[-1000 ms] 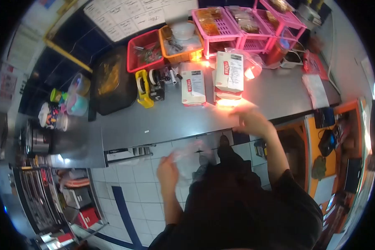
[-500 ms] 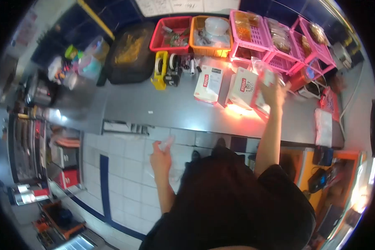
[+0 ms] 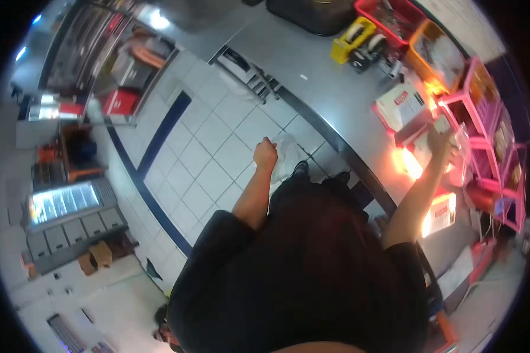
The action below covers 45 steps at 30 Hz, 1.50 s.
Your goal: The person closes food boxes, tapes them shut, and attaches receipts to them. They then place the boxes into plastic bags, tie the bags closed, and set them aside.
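My left hand is closed, held over the tiled floor left of the counter. A clear plastic bag hangs beside it and appears to be in its fingers. Over on the counter, my right hand is at a white printed box, partly covering it. Clear plastic lies close to those fingers, which are blurred, so I cannot see whether they grip anything. Another white box with a red label lies farther along the counter. A third box sits on the near side of my right forearm.
Pink plastic racks stand along the wall behind the boxes. Farther along are an orange basket, a red basket and a yellow tape dispenser. The counter edge runs diagonally between my arms. A person's head shows at lower left.
My view has turned, so the counter now runs diagonally at the right. A box now shows on the near side of my right forearm. My right hand remains among the boxes.
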### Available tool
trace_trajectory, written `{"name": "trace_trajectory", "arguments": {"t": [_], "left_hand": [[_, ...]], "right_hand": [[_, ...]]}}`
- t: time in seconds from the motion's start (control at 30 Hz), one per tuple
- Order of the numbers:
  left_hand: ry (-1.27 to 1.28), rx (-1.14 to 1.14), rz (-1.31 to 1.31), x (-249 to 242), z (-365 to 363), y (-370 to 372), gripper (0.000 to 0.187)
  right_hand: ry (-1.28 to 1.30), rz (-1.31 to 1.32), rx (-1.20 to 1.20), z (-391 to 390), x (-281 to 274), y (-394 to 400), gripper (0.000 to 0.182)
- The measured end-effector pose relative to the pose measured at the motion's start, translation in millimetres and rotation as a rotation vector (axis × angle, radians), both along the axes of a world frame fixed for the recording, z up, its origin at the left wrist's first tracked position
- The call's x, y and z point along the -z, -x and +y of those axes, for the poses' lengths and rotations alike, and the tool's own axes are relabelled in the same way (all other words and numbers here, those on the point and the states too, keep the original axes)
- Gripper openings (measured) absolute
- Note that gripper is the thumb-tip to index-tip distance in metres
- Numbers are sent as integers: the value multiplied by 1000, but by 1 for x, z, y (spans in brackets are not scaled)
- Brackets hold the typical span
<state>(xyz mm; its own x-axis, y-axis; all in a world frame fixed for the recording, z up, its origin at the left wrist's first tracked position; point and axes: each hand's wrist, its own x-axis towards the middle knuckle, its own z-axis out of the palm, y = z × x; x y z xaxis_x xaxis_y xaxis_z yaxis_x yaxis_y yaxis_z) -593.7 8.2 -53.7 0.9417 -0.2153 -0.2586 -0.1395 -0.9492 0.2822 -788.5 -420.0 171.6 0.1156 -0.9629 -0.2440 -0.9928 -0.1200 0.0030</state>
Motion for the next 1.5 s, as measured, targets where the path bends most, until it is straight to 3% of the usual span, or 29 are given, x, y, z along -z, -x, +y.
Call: {"name": "trace_trajectory", "arguments": {"t": [0.03,0.13,0.17,0.2,0.23,0.3,0.33,0.37,0.4,0.43,0.5,0.57,0.6,0.67,0.7,0.77,0.83,0.9,0.97,1.0,1.03,1.07,1.1,1.13,1.17,1.23,1.3,1.4,1.5], "left_hand": [[12,-28,-1,-10,0,-1,26],[165,-54,35,-73,-5,-9,28],[220,-86,25,-86,2,-12,32],[276,-121,10,-98,6,-16,36],[276,-155,24,-111,7,-18,36],[441,-114,233,-135,7,-22,39],[435,-93,247,-145,2,-21,39],[613,13,319,-155,-8,-20,36],[794,121,391,-169,-17,-20,35],[821,205,526,-200,-24,-22,34],[848,292,650,-235,-27,-22,34],[940,722,574,-251,-22,-24,34],[596,819,431,-279,-20,-29,36],[543,784,313,-286,-4,-26,35],[510,739,209,-286,3,-22,35],[624,795,90,-264,19,-3,33],[784,470,-6,-245,25,15,31],[831,416,-109,-202,25,15,31],[881,334,-203,-191,10,16,30],[912,375,-249,-198,-5,16,32],[943,411,-292,-207,-19,18,33],[967,659,-343,-220,-34,20,36],[982,675,-325,-232,-40,25,36],[983,882,-327,-243,-45,29,38],[982,1091,-335,-248,-51,34,39],[907,1064,-335,-222,-39,25,33],[795,625,-176,-171,-30,12,29],[935,930,-22,-199,-22,42,25],[750,885,318,-203,-26,63,26]], "right_hand": [[38,-147,-48,-42,43,26,110],[-95,-465,-214,-81,90,97,107],[-90,-527,-361,-92,122,133,96],[-305,-826,-322,-62,86,127,89],[-412,-863,-277,-28,56,122,87],[-920,-973,-139,64,-33,66,94],[-1026,-923,-259,82,-19,62,88],[-1118,-879,-381,96,-4,52,82],[-1242,-1110,-439,148,-38,2,92],[-1426,-1079,-757,154,-10,-26,97],[-1271,-830,-1075,194,20,-67,98],[-1402,-579,-1098,222,61,-104,94],[-1393,-602,-1109,239,69,-113,94],[-1595,-1499,-474,263,77,-126,70],[-1575,-1533,-476,263,82,-134,70],[-1432,-1754,189,246,90,-145,42],[-1281,-1897,184,222,86,-136,40],[-1119,-2009,160,208,77,-123,39],[-733,-1844,35,202,69,-106,37],[-859,-1663,18,199,54,-95,40],[-834,-1659,31,210,45,-99,40],[-459,-1608,157,234,18,-121,35],[-89,-1522,275,246,4,-130,31],[-59,-1521,288,240,16,-115,31],[-334,-1858,313,228,44,-91,34],[-966,-2488,298,202,84,-51,44],[-869,-2353,605,190,63,-40,40],[-628,-2300,611,187,61,-17,46],[-231,-2127,653,200,47,-12,52]]}}
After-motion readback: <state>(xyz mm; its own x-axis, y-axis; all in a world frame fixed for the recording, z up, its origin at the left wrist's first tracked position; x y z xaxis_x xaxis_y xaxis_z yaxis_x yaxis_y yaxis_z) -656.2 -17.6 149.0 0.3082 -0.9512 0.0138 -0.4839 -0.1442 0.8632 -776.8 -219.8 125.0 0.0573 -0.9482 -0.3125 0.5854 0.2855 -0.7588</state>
